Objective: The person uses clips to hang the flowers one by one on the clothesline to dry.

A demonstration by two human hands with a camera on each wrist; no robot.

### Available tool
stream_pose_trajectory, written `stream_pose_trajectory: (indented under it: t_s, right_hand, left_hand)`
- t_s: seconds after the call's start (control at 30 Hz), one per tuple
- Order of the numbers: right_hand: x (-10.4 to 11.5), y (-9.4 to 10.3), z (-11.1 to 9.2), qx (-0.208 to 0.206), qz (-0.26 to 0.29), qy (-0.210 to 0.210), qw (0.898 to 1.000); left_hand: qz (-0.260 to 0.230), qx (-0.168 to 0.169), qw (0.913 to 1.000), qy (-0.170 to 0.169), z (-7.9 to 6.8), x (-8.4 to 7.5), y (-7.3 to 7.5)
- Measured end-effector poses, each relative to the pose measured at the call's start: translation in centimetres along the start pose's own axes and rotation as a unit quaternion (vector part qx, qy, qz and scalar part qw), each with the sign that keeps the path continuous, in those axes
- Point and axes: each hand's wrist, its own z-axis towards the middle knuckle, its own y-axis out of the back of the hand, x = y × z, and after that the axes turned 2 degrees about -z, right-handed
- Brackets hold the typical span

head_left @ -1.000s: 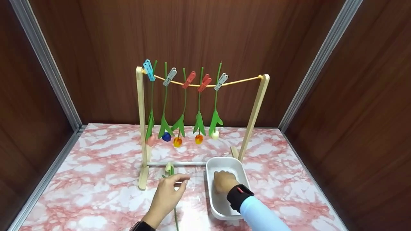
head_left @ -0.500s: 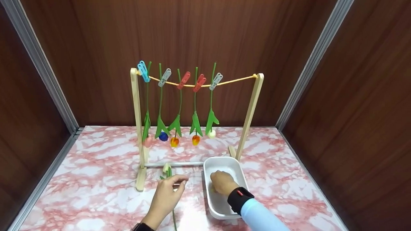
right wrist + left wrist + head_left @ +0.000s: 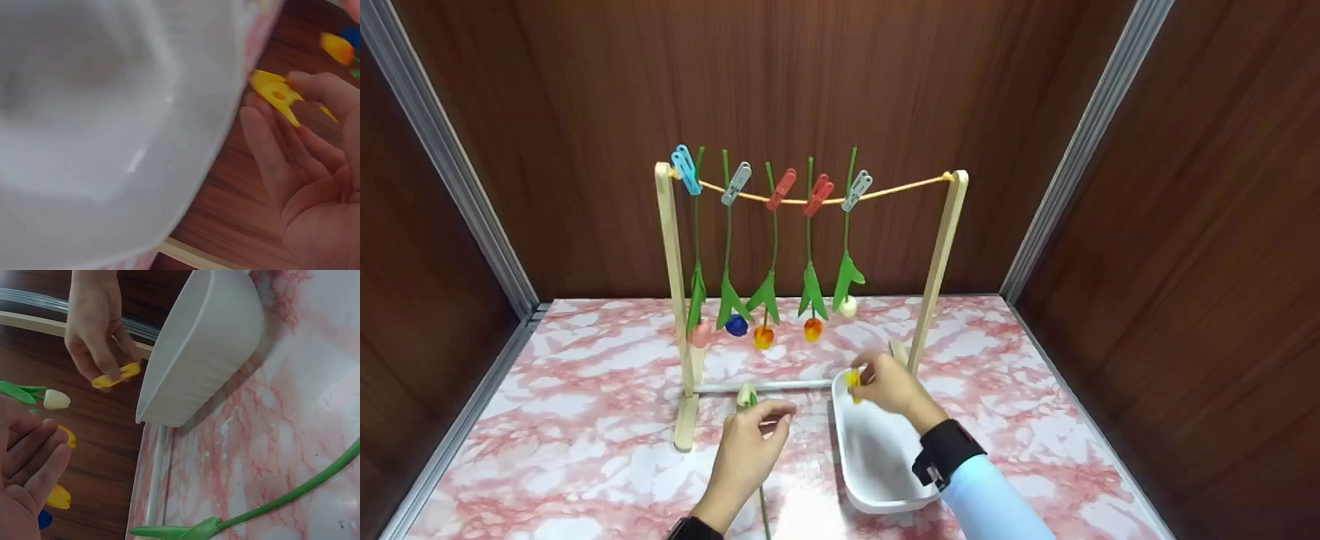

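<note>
My right hand is raised over the far part of a white plastic basket, pinching a yellow clothespin between thumb and fingertips. My left hand hovers over the table left of the basket, its fingers loosely bent with nothing between them. Beneath it lies an artificial white tulip, bloom toward the rack; its green stem runs along the tabletop in the left wrist view. Inside the basket, the head view shows bare white floor.
Behind the hands stands a wooden rack with a yellow cord. Several tulips hang bloom-down from it, among them a blue one, held by blue, grey and red clothespins. Brown panels enclose the marbled table.
My right hand has risen from inside the basket, bringing the yellow clothespin into view. The left hand stays nearly in place. The whole scene shifts slightly left as the head turns.
</note>
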Motion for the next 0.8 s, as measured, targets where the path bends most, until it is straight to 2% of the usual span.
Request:
stream_pose_trajectory:
  t_s: [0.17,0.27,0.43,0.6,0.73,0.8]
  right_hand:
    - [2.3,1.4,-0.2,-0.072,0.086,-0.007,0.994]
    - [4.0,2.0,-0.9,-0.082,0.148,0.013,0.985]
    - [6.8,2.3,-2.8,-0.058,0.238,0.047,0.968]
    - [8.4,2.2,-4.3,-0.027,0.3,0.03,0.953]
    - [8.8,1.9,-4.9,-0.018,0.311,0.027,0.95]
    - [9.0,1.8,-5.2,-0.015,0.304,0.03,0.952]
  left_hand:
    - [-0.031,-0.014,0.9993,0.017,0.7,-1.1,-0.3]
    - [-0.056,-0.019,0.9976,0.035,1.0,-2.1,-0.4]
    - [-0.106,-0.014,0.9923,0.063,1.1,-3.9,-0.5]
    - [-0.145,-0.008,0.9875,0.062,1.2,-4.9,-0.8]
    - [-0.153,-0.005,0.9871,0.048,1.2,-5.2,-1.0]
    - [-0.147,-0.002,0.9884,0.038,1.0,-5.2,-1.1]
